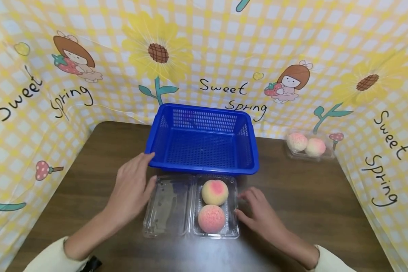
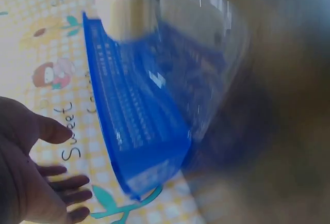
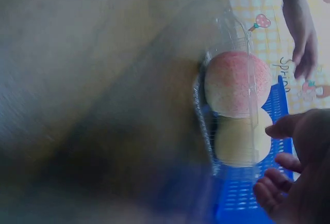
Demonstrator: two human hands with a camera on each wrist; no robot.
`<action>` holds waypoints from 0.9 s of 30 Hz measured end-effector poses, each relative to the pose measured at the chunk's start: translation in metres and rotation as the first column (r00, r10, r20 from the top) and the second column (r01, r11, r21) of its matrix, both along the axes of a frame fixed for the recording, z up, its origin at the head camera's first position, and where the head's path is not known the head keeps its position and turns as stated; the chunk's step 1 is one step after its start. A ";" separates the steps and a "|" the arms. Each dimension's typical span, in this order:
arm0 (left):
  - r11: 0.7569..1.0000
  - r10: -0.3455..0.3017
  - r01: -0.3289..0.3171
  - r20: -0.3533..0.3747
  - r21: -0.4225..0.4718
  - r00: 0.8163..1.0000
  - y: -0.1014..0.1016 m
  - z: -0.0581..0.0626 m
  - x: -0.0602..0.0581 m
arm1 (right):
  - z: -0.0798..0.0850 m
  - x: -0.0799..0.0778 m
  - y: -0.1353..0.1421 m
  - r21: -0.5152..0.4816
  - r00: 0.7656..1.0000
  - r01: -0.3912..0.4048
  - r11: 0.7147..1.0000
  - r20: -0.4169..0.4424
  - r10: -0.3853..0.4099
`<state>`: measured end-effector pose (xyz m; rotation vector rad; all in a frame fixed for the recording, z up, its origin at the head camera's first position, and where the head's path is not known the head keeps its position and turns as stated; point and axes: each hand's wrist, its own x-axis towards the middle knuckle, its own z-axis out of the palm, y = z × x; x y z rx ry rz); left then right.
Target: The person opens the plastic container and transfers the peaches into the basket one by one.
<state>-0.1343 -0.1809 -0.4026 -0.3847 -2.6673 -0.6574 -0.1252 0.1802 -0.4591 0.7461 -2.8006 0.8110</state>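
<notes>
A clear plastic clamshell box [image 1: 232, 230] lies opened flat in front of me, its lid [image 1: 168, 211] folded out to the left. Two peaches [image 1: 211, 218] sit one behind the other in its right half, the nearer pinker, the farther cream with a pink patch. My left hand [image 1: 130, 187] hovers over the lid's left side with fingers extended, near the basket's front left corner. At the box's right edge is my right hand [image 1: 260, 211], its fingers loosely bent and holding nothing; whether it touches the rim I cannot tell. In the right wrist view its fingers [image 3: 276, 185] are beside the box.
A blue plastic basket [image 1: 204, 168] stands right behind the clamshell box. Toward the back right of the brown table [image 1: 309, 204] is another clear box [image 1: 300, 155] with two peaches inside. Patterned yellow checked cloth [image 1: 210, 49] hangs around the back and sides.
</notes>
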 end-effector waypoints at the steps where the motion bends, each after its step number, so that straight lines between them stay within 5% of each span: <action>1: 0.998 -0.025 0.023 -0.032 -0.061 0.999 0.000 0.001 -0.006 | 0.001 -0.003 -0.002 0.045 0.996 -0.045 0.998 -0.072 0.049; 3: 0.982 -0.065 0.047 -0.096 -0.183 0.993 0.000 0.002 -0.018 | 0.002 -0.010 -0.008 0.129 0.982 -0.106 0.986 -0.142 0.124; 8: 0.935 -0.152 0.093 -0.149 -0.343 0.977 0.000 0.001 -0.034 | 0.006 -0.021 -0.021 0.231 0.964 -0.212 0.950 -0.109 0.242; 14: 0.924 -0.203 0.189 -0.007 -0.334 0.979 0.000 -0.003 -0.041 | 0.005 -0.028 -0.025 0.245 0.938 -0.283 0.927 -0.132 0.321; 19: 0.899 -0.246 0.270 0.112 -0.345 0.963 -0.003 -0.007 -0.046 | 0.002 -0.034 -0.026 0.260 0.932 -0.289 0.922 -0.144 0.332; 27: 0.905 -0.242 0.281 0.156 -0.321 0.958 -0.007 -0.007 -0.054 | 0.009 -0.044 -0.037 0.251 0.931 -0.309 0.917 -0.119 0.346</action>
